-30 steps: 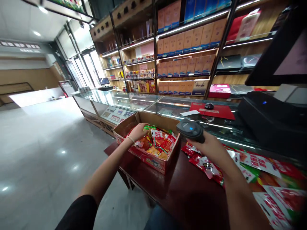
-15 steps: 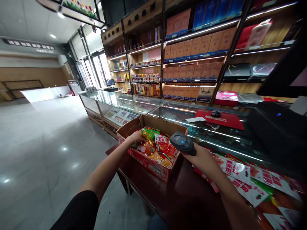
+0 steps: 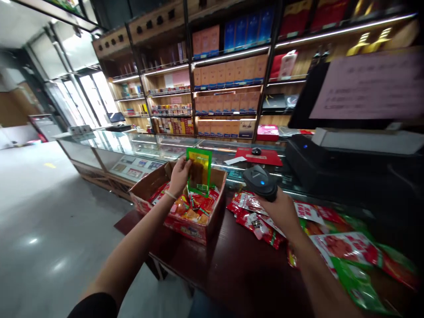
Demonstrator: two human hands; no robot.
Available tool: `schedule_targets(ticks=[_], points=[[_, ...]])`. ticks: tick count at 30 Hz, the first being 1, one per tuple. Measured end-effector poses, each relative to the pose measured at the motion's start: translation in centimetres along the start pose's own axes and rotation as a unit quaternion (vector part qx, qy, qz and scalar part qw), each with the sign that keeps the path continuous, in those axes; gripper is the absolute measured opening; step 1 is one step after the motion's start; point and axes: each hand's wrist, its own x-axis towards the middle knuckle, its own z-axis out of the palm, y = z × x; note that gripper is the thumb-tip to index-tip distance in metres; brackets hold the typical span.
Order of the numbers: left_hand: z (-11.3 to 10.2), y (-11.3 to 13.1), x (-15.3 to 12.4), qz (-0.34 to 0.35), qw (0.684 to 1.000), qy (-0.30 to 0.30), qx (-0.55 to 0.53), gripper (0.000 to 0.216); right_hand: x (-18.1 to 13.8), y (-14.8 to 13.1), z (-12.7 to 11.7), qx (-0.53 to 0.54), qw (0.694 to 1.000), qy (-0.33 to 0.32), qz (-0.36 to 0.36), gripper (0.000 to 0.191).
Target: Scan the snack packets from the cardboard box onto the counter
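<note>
My left hand [image 3: 180,175] pinches a green-edged snack packet [image 3: 200,170] by its left side, holding it upright above an open cardboard box [image 3: 188,230]. Red and orange snack packets [image 3: 205,201] fill the bottom of that box. My right hand [image 3: 281,212] is wrapped round the handle of a black barcode scanner [image 3: 260,180] with a blue light. The scanner's head points toward the box and stays apart from the green packet. Beneath and beside my right forearm lie loose snack packets [image 3: 347,247] in red, white and green.
The box stands on a dark red-brown table [image 3: 228,260]. Behind it runs a glass display counter [image 3: 159,143] with a red mat [image 3: 270,157] and a mouse [image 3: 256,151]. A black monitor [image 3: 306,99] and a black machine [image 3: 308,163] are on the right. Shelves of boxed goods line the wall.
My left hand has risen out of the box with the green-edged packet. The view has turned right, and the scanner is still in my right hand.
</note>
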Motion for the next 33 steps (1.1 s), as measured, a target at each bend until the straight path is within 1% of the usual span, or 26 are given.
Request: schedule_targets(ticks=[1,2,3,5,6,7,9,10,12,13,15,18,20,22,24,28,30,33], points=[[1.9,0.7,-0.3,-0.028,0.996,0.013,-0.078,0.019,-0.1,0.8,-0.8,0.000,1.000,0.016,0.008,0.036],[3.8,1.5,-0.8,-0.060,0.986,0.020,-0.156,0.019,-0.2,1.6,-1.6,-0.004,0.999,0.029,0.019,0.036],[5.7,2.1,-1.4,-0.095,0.969,0.022,-0.229,0.019,-0.4,2.5,-2.3,-0.009,0.999,0.041,0.031,0.038],[9.4,3.0,-3.0,-0.165,0.921,-0.001,-0.353,0.016,-0.8,4.1,-3.7,-0.017,0.997,0.059,0.052,0.040],[11.1,3.1,-3.9,-0.203,0.887,-0.027,-0.413,0.014,-1.0,5.0,-4.4,-0.018,0.996,0.067,0.060,0.041],[12.7,3.0,-4.9,-0.239,0.851,-0.056,-0.464,0.011,-1.3,5.8,-4.9,-0.017,0.995,0.074,0.066,0.041],[15.4,2.0,-6.8,-0.300,0.781,-0.106,-0.538,0.008,-1.9,7.3,-5.9,-0.019,0.993,0.085,0.074,0.041],[16.4,1.1,-7.8,-0.326,0.753,-0.125,-0.558,0.009,-2.3,8.0,-6.4,-0.023,0.993,0.088,0.080,0.041],[18.0,-1.1,-9.4,-0.373,0.716,-0.146,-0.572,0.011,-2.9,9.2,-7.0,-0.034,0.991,0.092,0.095,0.042],[18.5,-2.3,-10.2,-0.396,0.706,-0.152,-0.567,0.012,-3.3,9.7,-7.3,-0.037,0.990,0.092,0.102,0.043],[19.1,-4.6,-11.5,-0.437,0.699,-0.163,-0.542,0.014,-3.8,10.4,-7.4,-0.030,0.990,0.081,0.111,0.045],[19.0,-7.1,-13.1,-0.488,0.698,-0.178,-0.493,0.017,-4.6,10.9,-6.9,0.002,0.996,0.017,0.089,0.048],[18.7,-8.1,-13.8,-0.517,0.688,-0.197,-0.470,0.017,-5.1,10.8,-6.3,0.028,0.997,-0.038,0.068,0.051],[18.3,-8.6,-14.2,-0.544,0.665,-0.223,-0.461,0.016,-5.6,10.3,-5.8,0.057,0.993,-0.081,0.064,0.054],[18.0,-8.8,-14.3,-0.568,0.636,-0.241,-0.463,0.014,-6.0,9.6,-5.5,0.092,0.986,-0.116,0.077,0.054],[17.6,-8.8,-14.3,-0.605,0.593,-0.242,-0.473,0.013,-6.6,8.7,-5.1,0.156,0.967,-0.187,0.074,0.056],[17.4,-8.6,-14.4,-0.620,0.579,-0.234,-0.474,0.014,-6.8,8.7,-5.0,0.177,0.959,-0.214,0.062,0.057],[17.3,-8.3,-14.5,-0.629,0.576,-0.225,-0.470,0.015,-7.0,8.9,-4.9,0.182,0.956,-0.227,0.042,0.054]])
